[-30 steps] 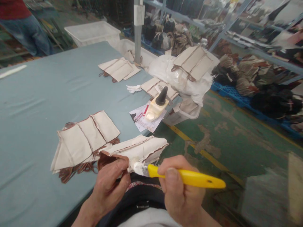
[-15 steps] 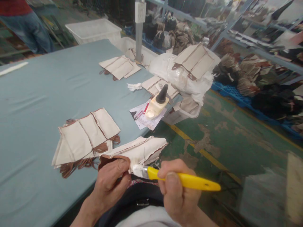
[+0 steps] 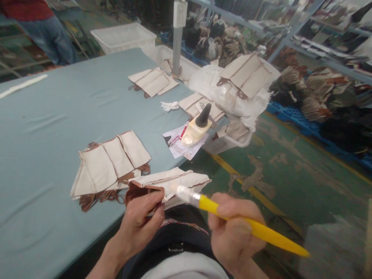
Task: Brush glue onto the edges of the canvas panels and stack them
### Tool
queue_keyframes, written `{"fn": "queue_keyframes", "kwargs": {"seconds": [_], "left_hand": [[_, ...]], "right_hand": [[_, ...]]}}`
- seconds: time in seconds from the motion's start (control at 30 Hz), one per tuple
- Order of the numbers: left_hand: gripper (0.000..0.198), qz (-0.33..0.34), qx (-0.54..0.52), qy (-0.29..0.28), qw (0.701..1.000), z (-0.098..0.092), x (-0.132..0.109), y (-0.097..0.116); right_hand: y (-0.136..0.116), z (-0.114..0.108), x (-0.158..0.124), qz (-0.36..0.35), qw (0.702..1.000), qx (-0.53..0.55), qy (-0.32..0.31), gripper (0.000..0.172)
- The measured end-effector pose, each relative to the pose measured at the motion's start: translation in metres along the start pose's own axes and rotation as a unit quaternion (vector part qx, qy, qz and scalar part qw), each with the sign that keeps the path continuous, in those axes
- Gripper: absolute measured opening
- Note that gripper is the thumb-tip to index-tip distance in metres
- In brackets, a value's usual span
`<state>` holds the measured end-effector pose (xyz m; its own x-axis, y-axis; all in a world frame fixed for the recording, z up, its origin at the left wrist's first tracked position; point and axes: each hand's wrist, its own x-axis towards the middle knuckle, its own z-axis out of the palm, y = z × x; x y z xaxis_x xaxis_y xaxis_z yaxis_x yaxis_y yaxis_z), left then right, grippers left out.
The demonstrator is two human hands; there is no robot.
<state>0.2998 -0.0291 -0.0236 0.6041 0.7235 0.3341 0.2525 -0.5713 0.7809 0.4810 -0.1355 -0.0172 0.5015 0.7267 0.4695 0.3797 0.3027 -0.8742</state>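
Observation:
My left hand (image 3: 141,221) pinches the brown-edged end of a cream fabric piece (image 3: 174,181) held over the front edge of the blue-grey table (image 3: 58,116). My right hand (image 3: 235,234) grips a yellow-handled brush (image 3: 252,228). The brush's white, glue-covered tip is lifted just above the fabric piece, near my left thumb. A fanned stack of similar cream pieces with brown trim (image 3: 112,164) lies on the table just left of my hands.
A glue bottle with a black nozzle (image 3: 198,127) rests on papers at the table's right edge. More cream pieces (image 3: 154,81) lie farther back and on a white bag (image 3: 247,75). White bins (image 3: 123,37), a grey post, shelving and a standing person (image 3: 43,27) are beyond.
The brush tip has lifted off the fabric piece and the handle now slopes down to the right. My view has shifted slightly; my left hand keeps its hold.

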Motion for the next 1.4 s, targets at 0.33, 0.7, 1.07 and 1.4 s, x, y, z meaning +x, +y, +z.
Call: {"fn": "queue_keyframes", "kwargs": {"seconds": [0.33, 0.7, 1.07, 1.4], "left_hand": [[0.034, -0.31, -0.296, -0.023, 0.903, -0.017, 0.001, 0.001], [0.061, -0.396, -0.561, -0.017, 0.727, -0.073, -0.034, -0.035], [0.04, -0.22, -0.221, -0.097, 0.945, -0.144, -0.053, -0.031], [0.037, -0.151, -0.161, -0.092, 0.971, -0.208, -0.079, -0.035]], "right_hand": [[0.054, 0.044, 0.039, -0.113, 0.984, -0.111, -0.08, 0.02], [0.03, 0.076, 0.08, 0.073, 0.997, -0.028, -0.024, 0.038], [0.005, 0.155, 0.059, 0.078, 0.995, -0.062, -0.013, 0.049], [-0.016, 0.211, 0.032, 0.111, 0.992, 0.006, 0.061, 0.045]]}}
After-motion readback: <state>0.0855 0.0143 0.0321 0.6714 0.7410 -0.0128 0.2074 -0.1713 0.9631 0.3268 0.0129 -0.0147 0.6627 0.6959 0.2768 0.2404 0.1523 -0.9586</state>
